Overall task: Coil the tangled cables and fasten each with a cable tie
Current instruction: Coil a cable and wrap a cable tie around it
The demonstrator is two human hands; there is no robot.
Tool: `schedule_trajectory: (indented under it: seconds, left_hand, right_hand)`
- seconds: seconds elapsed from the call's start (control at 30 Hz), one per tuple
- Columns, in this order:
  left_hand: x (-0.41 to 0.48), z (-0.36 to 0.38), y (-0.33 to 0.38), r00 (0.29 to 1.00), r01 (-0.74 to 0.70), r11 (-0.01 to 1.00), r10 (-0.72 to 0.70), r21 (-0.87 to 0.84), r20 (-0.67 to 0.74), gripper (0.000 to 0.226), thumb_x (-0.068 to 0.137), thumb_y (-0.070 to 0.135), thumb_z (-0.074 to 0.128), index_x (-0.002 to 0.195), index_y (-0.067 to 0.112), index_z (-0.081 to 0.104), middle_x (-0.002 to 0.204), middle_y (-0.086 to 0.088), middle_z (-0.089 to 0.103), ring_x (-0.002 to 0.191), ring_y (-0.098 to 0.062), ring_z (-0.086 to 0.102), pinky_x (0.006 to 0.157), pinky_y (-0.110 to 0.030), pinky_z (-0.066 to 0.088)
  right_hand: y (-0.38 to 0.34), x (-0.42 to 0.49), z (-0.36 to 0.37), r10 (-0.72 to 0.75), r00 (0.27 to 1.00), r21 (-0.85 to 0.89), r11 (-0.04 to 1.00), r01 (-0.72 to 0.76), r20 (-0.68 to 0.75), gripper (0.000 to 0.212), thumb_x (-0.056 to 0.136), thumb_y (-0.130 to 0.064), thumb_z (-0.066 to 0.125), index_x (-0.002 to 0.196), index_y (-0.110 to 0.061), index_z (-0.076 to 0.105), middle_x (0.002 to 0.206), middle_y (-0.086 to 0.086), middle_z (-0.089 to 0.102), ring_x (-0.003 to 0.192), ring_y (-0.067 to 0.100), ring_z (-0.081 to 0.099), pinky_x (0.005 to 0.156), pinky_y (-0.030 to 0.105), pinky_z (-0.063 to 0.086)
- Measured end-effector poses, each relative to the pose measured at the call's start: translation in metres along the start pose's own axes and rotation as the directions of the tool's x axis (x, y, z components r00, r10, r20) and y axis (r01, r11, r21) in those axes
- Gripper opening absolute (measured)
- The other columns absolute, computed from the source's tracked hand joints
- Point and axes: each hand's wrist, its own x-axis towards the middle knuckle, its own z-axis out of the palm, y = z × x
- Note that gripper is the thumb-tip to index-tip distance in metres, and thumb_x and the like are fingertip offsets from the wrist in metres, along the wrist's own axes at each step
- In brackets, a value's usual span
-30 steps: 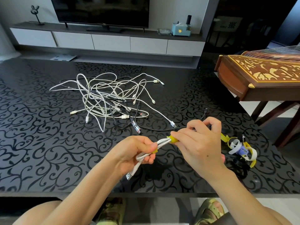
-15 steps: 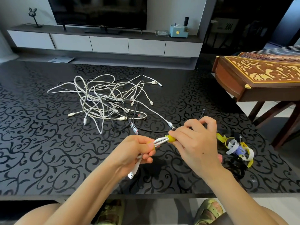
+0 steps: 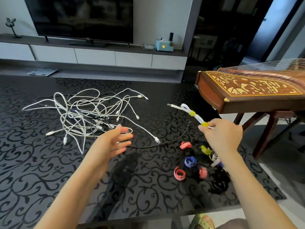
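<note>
My right hand [image 3: 222, 135] pinches one end of a coiled white cable [image 3: 189, 110] bound by two yellow ties, held in the air over the table's right side, its USB plug pointing left. My left hand [image 3: 113, 141] hovers with fingers spread and holds nothing, just right of a tangled pile of white cables [image 3: 82, 116] on the black patterned table [image 3: 41, 171]. A thin black cable [image 3: 173, 139] curves between the hands. Loose cable ties [image 3: 189, 161] in pink, blue, yellow and white lie below my right hand.
A wooden stringed instrument [image 3: 250, 90] on a stand sits close beyond the table's right edge. Behind the table are a TV [image 3: 82, 19] and a low white cabinet [image 3: 99, 57]. The table's near edge runs along the bottom, with a slippered foot [image 3: 202, 222] below.
My left hand let go of the coiled cable and moved left toward the tangle. My right hand carried the tied coil up and to the right. The camera view shifted.
</note>
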Motion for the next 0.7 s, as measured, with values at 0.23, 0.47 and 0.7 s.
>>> schedule_trajectory:
  seconds: [0.23, 0.47, 0.7]
  left_hand:
    - [0.009, 0.003, -0.005, 0.995, 0.085, 0.995, -0.081, 0.055, -0.057, 0.025, 0.098, 0.026, 0.044, 0.090, 0.014, 0.064, 0.082, -0.002, 0.071, 0.061, -0.009, 0.068, 0.067, -0.027, 0.046]
    - [-0.004, 0.014, -0.007, 0.999, 0.028, 0.989, -0.023, 0.147, -0.035, 0.017, 0.095, 0.011, 0.049, 0.092, 0.007, 0.066, 0.081, -0.006, 0.070, 0.073, -0.018, 0.062, 0.074, -0.028, 0.046]
    - [-0.006, 0.015, -0.010, 0.999, 0.024, 0.987, -0.018, 0.160, -0.040, 0.015, 0.095, 0.009, 0.050, 0.092, 0.006, 0.065, 0.080, -0.006, 0.070, 0.073, -0.017, 0.061, 0.071, -0.026, 0.045]
  right_hand:
    - [0.046, 0.063, 0.031, 0.417, 0.847, -0.124, 0.909, -0.398, 0.330, 0.040, 0.079, -0.040, 0.073, 0.064, -0.009, 0.053, 0.060, 0.004, 0.054, 0.062, 0.022, 0.055, 0.066, 0.030, 0.040]
    - [0.072, 0.066, 0.051, 0.424, 0.753, -0.153, 0.901, -0.406, 0.504, 0.049, 0.075, -0.044, 0.076, 0.098, -0.008, 0.053, 0.085, 0.007, 0.060, 0.092, 0.030, 0.061, 0.082, 0.038, 0.045]
    - [0.078, 0.066, 0.040, 0.249, 0.865, -0.134, 0.968, -0.211, 0.435, 0.042, 0.088, -0.053, 0.057, 0.071, -0.015, 0.060, 0.072, 0.003, 0.058, 0.080, 0.028, 0.059, 0.082, 0.038, 0.040]
